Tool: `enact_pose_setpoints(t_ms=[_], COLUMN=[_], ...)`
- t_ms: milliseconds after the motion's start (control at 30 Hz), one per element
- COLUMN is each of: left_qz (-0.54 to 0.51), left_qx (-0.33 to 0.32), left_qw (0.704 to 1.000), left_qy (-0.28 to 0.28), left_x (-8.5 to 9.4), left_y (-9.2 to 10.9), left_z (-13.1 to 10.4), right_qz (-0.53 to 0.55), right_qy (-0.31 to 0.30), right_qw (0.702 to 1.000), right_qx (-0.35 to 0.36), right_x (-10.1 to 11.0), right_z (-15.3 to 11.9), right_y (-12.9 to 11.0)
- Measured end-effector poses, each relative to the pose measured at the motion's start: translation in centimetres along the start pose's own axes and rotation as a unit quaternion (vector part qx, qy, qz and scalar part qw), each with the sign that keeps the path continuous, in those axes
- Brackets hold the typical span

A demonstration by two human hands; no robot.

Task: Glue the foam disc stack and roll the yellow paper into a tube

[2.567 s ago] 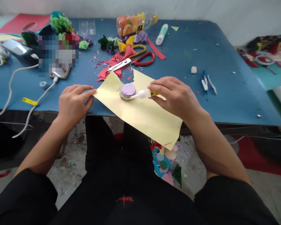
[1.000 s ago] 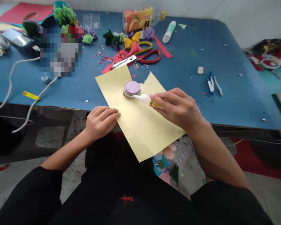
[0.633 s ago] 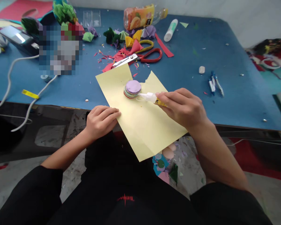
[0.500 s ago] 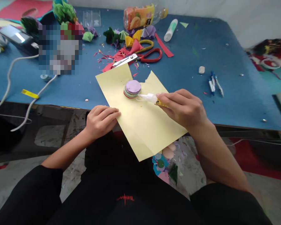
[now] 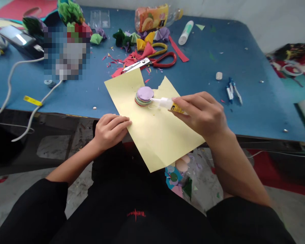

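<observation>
A small white glue bottle [image 5: 165, 102] with a yellow label is gripped in my right hand [image 5: 203, 112], its nozzle pointing left. The nozzle tip is at the lower right edge of a stack of round paper discs [image 5: 144, 95], purple on top. That stack lies on a yellow paper sheet [image 5: 162, 132] with a notch in its far edge, and the sheet overhangs the table's front edge. My left hand [image 5: 112, 130] rests at the sheet's left edge with its fingers together; whether they pinch the paper is hidden.
Scissors [image 5: 152, 62] with red and yellow handles lie among red scraps beyond the sheet. Farther back are crumpled paper pieces [image 5: 144, 40], a bottle [image 5: 152, 18] and a glue stick [image 5: 186, 33]. White cables [image 5: 11, 76] run at left; pens [image 5: 233, 90] lie right.
The glue nozzle has risen slightly, from beside the stack's lower layers toward the purple disc's edge. My right hand has shifted a little up and right. My left hand is nearly still.
</observation>
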State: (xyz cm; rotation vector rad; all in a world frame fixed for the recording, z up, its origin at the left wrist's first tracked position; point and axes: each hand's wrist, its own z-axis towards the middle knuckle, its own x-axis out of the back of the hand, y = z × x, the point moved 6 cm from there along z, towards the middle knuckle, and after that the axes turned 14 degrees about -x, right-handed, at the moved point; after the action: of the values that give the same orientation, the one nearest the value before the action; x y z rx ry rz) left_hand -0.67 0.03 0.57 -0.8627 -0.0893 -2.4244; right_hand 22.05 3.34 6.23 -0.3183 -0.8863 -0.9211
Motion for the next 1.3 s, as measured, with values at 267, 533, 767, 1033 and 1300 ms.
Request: enact_pose_setpoints(t_ms=[267,533,767,1033,1300], left_qz=[0.002,-0.005,-0.005,0.0,-0.007], left_qx=[0.019,0.026,0.034,0.041,0.048], left_qw=[1.0,0.999,0.999,0.999,0.999], left_qy=[0.017,0.024,0.024,0.018,0.021], left_x=[-0.2,-0.2,-0.2,-0.2,-0.2], left_y=[0.0,0.0,0.1,0.1,0.1], left_z=[-0.1,-0.1,0.0,0.2,0.1], right_qz=[-0.014,0.02,0.007,0.003,0.001], right_qy=[0.021,-0.043,-0.065,-0.053,-0.064], right_qw=[0.999,0.998,0.997,0.996,0.995], right_qx=[0.028,-0.039,-0.047,-0.074,-0.072], right_x=[-0.3,-1.3,-1.8,-2.1,-1.9], right_z=[0.2,-0.3,0.0,-0.2,0.3], right_y=[-0.5,1.1,0.9,1.7,0.4])
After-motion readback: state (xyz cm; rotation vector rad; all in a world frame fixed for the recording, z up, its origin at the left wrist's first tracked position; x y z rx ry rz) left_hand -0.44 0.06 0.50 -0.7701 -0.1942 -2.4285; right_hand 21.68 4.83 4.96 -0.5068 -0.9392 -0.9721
